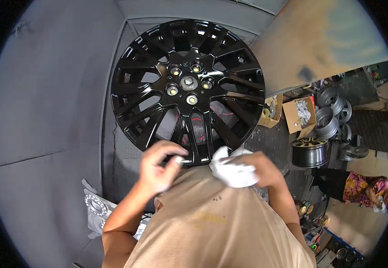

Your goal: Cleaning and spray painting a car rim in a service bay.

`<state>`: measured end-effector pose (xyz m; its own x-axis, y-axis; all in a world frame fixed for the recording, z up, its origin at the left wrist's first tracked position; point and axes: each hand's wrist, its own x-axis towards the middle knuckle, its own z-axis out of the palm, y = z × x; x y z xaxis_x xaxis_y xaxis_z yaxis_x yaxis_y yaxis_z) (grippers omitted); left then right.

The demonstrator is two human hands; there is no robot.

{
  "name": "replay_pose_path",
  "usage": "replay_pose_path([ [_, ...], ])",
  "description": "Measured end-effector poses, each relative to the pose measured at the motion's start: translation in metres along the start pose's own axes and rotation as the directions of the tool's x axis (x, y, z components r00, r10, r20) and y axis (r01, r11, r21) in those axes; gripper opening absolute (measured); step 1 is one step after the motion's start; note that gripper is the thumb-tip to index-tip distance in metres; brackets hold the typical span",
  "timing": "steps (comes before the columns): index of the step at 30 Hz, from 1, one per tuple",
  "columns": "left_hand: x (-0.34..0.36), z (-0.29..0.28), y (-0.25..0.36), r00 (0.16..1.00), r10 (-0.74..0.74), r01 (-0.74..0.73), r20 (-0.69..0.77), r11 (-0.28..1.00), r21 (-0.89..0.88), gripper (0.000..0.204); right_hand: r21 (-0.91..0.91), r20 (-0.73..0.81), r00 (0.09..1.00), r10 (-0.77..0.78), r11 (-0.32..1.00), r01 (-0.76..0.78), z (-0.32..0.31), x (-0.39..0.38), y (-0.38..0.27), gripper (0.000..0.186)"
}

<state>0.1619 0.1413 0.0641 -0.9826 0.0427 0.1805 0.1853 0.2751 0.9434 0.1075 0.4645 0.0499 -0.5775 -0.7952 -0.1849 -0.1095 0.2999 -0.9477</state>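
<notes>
A black wheel stands just beyond your left hand, thumb and fingers loosely parted, and your right hand, clutching a white cloth.

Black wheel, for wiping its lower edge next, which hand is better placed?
Probably your right hand: it grips the white cloth by the lower edge of the black wheel. Your left hand is near that edge too, but appears empty.
</notes>
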Motion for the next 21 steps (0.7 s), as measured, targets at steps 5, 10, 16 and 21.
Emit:
replay_pose_path([
  [5,0.016,0.054,0.024,0.93,0.286,-0.301,0.23,0.953,0.032,0.061,0.463,-0.752,0.588,0.298,0.873,0.15,0.0,0.016,-0.01,0.056],
  [10,0.033,0.071,0.035,0.955,0.216,-0.247,0.204,0.959,0.139,0.074,0.488,-0.075,0.997,0.014,0.872,0.024,0.009,0.01,-0.044,0.059],
  [16,0.088,0.03,0.016,0.997,0.033,-0.069,0.066,0.722,0.688,0.04,0.459,-0.578,0.816,0.015,0.832,0.31,-0.024,-0.007,0.019,0.045],
  [21,0.055,0.064,-0.012,0.971,-0.133,-0.046,0.2,0.716,0.697,0.057,0.305,-0.552,0.833,-0.021,0.925,0.226,-0.029,-0.006,0.057,0.03],
])
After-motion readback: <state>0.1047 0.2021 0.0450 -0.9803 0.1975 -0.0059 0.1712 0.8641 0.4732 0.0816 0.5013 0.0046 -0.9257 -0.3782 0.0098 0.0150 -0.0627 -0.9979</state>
